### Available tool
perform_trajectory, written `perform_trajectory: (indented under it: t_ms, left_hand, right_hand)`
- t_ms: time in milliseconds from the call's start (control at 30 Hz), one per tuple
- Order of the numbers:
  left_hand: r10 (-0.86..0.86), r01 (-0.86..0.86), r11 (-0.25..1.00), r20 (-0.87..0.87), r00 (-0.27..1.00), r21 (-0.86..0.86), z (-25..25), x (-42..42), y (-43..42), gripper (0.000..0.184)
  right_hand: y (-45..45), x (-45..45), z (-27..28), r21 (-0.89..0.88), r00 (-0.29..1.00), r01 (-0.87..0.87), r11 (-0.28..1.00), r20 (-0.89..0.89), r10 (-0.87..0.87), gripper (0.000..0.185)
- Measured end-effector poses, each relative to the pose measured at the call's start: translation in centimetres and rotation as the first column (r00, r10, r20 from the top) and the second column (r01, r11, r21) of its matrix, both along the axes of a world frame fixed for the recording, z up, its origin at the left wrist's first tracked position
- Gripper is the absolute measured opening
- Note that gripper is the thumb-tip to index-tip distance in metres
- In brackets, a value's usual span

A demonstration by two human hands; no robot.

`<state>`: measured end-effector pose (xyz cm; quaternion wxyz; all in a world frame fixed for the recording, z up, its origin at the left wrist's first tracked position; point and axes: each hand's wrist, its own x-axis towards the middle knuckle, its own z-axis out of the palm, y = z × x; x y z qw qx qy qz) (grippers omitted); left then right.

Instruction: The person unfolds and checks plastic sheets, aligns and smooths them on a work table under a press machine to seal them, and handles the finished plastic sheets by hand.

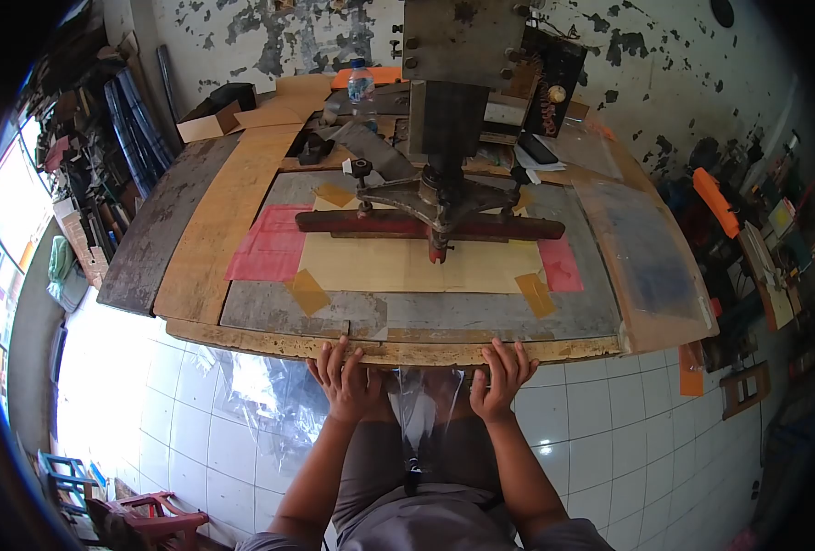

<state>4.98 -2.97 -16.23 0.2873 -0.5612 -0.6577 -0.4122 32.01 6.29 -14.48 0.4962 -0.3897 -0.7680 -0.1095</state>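
Note:
Both hands rest on the wooden front edge (417,353) of a work table. Toward the left of that edge lies my left hand (344,381), its fingers laid over the top and nothing held. To the right, my right hand (501,379) rests the same way, fingers stretched and slightly apart. Beyond them, a press head with a dark red bar (380,222) stands over a cream sheet (398,274) on a grey metal plate (463,317). Pink sheets (268,241) show at both sides, with brown tape (307,292) at the corners. Clear plastic film (261,386) hangs below the edge.
A water bottle (361,88) and a dark phone (537,148) are at the back of the table. Clear plastic sheets (646,248) lie on the right. A red plastic chair (164,516) stands lower left. Stacked materials line both side walls.

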Motion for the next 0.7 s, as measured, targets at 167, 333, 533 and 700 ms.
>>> perform_trajectory:
  t_ms: [167, 333, 533, 700]
  left_hand:
    - [0.001, -0.001, 1.0, 0.0, 1.0, 0.005, 0.12, 0.06, 0.05, 0.053]
    - [0.002, -0.002, 1.0, 0.002, 1.0, 0.007, 0.04, 0.07, 0.07, 0.053]
    - [-0.002, 0.002, 1.0, 0.007, 1.0, 0.012, 0.11, 0.08, 0.11, 0.053]
    - [0.006, -0.006, 1.0, 0.004, 1.0, -0.003, 0.1, 0.07, 0.0, 0.055]
  right_hand:
    - [-0.02, 0.02, 0.06, -0.007, 1.0, 0.002, 1.0, 0.002, -0.002, 0.039]
    - [0.07, 0.03, -0.06, -0.002, 1.0, 0.0, 1.0, -0.001, 0.0, 0.039]
    - [0.04, -0.03, -0.01, 0.0, 1.0, -0.002, 1.0, -0.004, 0.002, 0.039]
    - [0.06, -0.05, 0.01, 0.009, 1.0, -0.002, 1.0, -0.004, 0.002, 0.04]
